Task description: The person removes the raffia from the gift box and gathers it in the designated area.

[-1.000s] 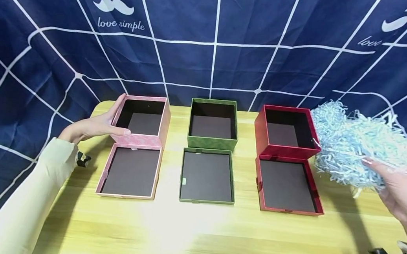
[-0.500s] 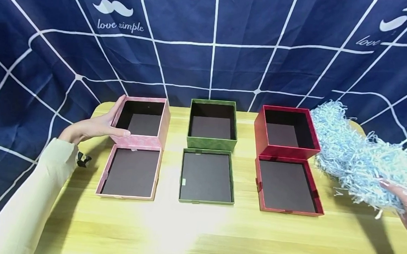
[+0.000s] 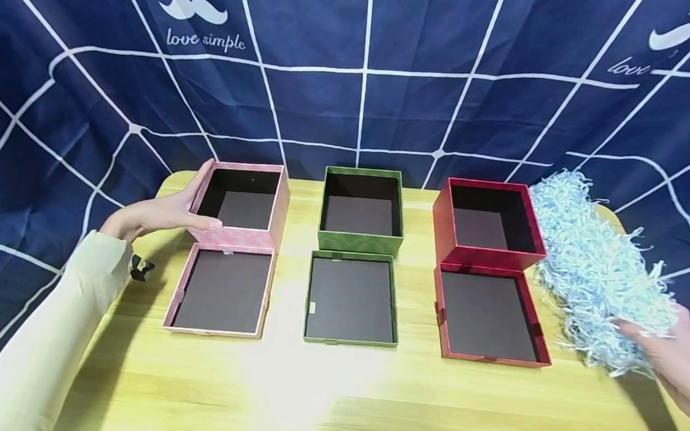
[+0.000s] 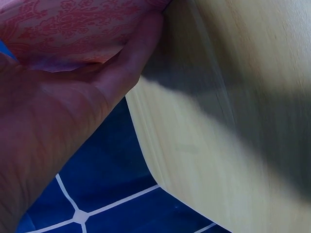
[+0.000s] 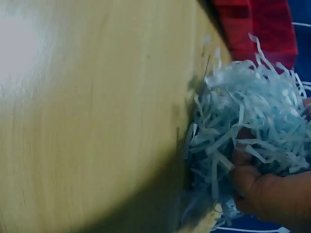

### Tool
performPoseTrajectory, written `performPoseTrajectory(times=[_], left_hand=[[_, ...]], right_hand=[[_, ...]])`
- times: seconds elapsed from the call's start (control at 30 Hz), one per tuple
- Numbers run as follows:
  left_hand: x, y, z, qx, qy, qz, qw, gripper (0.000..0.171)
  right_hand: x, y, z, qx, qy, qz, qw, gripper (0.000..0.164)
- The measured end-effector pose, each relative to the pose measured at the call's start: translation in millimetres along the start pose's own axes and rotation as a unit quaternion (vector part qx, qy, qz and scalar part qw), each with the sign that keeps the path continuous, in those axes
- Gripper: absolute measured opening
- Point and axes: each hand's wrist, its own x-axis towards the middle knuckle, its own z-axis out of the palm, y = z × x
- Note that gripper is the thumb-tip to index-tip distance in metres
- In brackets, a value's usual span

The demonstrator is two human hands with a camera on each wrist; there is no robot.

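Note:
At the left, my left hand (image 3: 159,214) holds the left side of a pink patterned box (image 3: 232,237), its thumb lying along the front face. In the left wrist view, a straight thumb (image 4: 138,48) touches the box's pink wall (image 4: 73,29). At the far right, my right hand (image 3: 675,349) grips the near end of a long clump of pale blue shredded paper (image 3: 596,273). The clump's far end lies against the side of a red box (image 3: 486,257). Strands hide most of the right hand's fingers.
A green box (image 3: 359,243) stands between the pink and red ones. In front of the boxes lie a pink lid (image 3: 222,290), a green lid (image 3: 351,299) and a red lid (image 3: 488,316), insides up. Behind the table (image 3: 308,393) hangs a dark blue grid cloth (image 3: 304,106).
My right hand has moved right and toward me, then back left a little and lower, drawing the shredded paper along the right side. My left hand has stayed on the pink box.

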Motion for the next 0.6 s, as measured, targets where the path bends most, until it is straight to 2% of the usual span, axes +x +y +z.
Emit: performPoseTrajectory(times=[0.03,0.07,0.13,0.2,0.27,0.43,0.6], left_hand=[[-0.4,-0.1,0.0,0.003,0.002,-0.002,1.0000,0.131],[-0.8,-0.1,0.2,0.005,0.002,-0.003,1.0000,0.131],[-1.6,-0.2,0.7,0.006,0.003,-0.003,1.0000,0.131],[-2.2,-0.6,0.6,0.007,0.005,-0.008,0.9999,0.131],[-2.4,-0.3,0.5,0.004,0.005,-0.009,0.9999,0.131],[-0.5,-2.9,-0.2,-0.002,0.006,-0.002,1.0000,0.131],[-1.1,-3.9,-1.0,0.009,0.010,-0.004,0.9999,0.131]], right_hand=[[0.7,1.1,1.1,-0.056,0.003,0.007,0.998,0.058],[1.2,1.4,2.5,-0.120,0.007,0.014,0.993,0.052],[1.6,0.0,5.1,-0.241,0.008,0.030,0.970,0.056],[2.3,0.1,7.0,-0.320,0.006,0.029,0.947,0.068],[3.0,-0.1,7.8,-0.363,-0.001,0.027,0.931,0.077],[7.9,1.7,7.9,-0.409,-0.005,0.008,0.912,0.073],[9.3,-2.4,11.3,-0.466,0.009,0.062,0.882,0.086]])
